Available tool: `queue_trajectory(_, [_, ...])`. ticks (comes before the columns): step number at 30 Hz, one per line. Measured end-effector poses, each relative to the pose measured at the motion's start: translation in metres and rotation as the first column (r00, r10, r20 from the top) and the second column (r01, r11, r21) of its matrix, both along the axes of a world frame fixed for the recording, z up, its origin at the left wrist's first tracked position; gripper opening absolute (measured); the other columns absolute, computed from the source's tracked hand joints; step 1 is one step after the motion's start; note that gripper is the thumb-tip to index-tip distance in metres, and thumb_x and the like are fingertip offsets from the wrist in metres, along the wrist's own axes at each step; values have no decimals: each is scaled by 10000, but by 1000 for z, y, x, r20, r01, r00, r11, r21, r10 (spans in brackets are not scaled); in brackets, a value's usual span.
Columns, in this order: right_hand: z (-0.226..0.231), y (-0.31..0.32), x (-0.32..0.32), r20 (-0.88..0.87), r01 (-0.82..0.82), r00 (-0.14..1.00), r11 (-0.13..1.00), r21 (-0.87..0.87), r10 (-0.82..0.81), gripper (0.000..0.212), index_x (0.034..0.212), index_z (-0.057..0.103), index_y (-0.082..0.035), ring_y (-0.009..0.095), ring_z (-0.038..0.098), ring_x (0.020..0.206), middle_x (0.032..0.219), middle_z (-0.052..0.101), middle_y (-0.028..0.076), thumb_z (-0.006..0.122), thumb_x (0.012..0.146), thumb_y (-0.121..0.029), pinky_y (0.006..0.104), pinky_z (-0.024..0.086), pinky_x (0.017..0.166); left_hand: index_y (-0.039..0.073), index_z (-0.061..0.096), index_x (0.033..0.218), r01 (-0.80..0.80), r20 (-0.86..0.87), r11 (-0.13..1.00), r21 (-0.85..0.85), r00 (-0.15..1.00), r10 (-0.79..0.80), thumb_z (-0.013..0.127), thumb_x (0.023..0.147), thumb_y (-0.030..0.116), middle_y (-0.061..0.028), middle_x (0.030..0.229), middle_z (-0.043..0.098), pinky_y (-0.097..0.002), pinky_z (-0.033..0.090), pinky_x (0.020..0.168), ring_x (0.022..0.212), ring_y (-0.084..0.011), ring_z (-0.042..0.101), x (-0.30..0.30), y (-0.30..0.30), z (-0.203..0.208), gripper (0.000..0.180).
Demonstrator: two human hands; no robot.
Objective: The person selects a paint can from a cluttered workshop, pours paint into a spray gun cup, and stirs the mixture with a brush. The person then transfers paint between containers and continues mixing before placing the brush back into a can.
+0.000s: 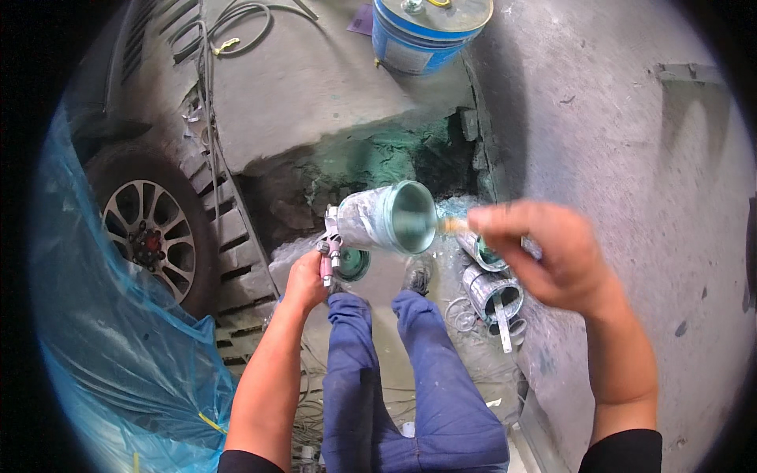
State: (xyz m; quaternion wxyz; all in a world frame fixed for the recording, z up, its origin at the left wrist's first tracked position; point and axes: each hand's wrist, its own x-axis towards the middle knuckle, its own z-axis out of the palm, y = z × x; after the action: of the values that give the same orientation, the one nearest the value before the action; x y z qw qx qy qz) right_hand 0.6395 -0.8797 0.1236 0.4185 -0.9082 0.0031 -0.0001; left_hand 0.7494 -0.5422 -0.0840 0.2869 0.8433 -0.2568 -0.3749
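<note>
My left hand (306, 280) is closed round the handle of a paint spray gun (330, 251). Its large grey cup (367, 218) lies tilted on its side, the open mouth facing right, with green paint coating the inside and rim. In my right hand (548, 248), the fingers are pinched on a brush (453, 225) with a yellowish handle. The brush reaches into the cup's mouth, and its far end is blurred by motion. Below the gun is a round lid (352, 265) with green paint on its inner side.
Paint-smeared cans (475, 285) stand to the right of my feet, one holding a flat stirring stick (502, 323). A blue-white bucket (426, 39) stands ahead. At left are a car wheel (150, 236), blue plastic sheeting (134, 363) and a hose (206, 87). A concrete wall (615, 158) rises right.
</note>
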Motion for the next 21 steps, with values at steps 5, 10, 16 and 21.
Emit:
queue_trajectory(5, [-23, -12, -13, -103, 150, 982, 985, -86, -158, 173, 1024, 634, -5, 159, 669, 715, 881, 689, 118, 644, 854, 23, 276, 519, 622, 66, 613, 1088, -33, 7, 999, 34, 999, 32, 515, 804, 9, -216, 883, 639, -462, 476, 738, 844, -428, 602, -1, 0, -2, 306])
queue_trajectory(10, [-23, 13, -53, -504, 758, 650, 437, 485, -568, 175, 1064, 539, 20, 140, 661, 705, 972, 681, 152, 604, 927, -67, 260, 541, 583, 28, 595, 1020, -25, 55, 998, 63, 998, 22, 541, 854, 76, -190, 830, 638, -415, 477, 698, 752, -341, 601, -4, 13, -16, 181])
queue_trajectory(16, [-94, -26, -74, -584, 676, 433, -182, 714, -687, 217, 1133, 483, 19, 198, 692, 758, 971, 664, 181, 567, 944, -50, 270, 592, 627, 23, 604, 958, -75, -108, 995, 59, 991, 81, 641, 877, 165, -104, 736, 617, -349, 480, 660, 685, -181, 576, -6, 4, 2, 167])
queue_trajectory(21, [-254, -11, -114, -492, 901, -3, -216, 377, -871, 214, 1145, 470, 46, 208, 697, 747, 940, 645, 196, 522, 951, -27, 268, 577, 610, 23, 643, 985, 42, -149, 999, 1, 988, -41, 650, 863, 60, -110, 907, 685, -340, 490, 741, 802, -227, 628, -11, 0, 7, 127])
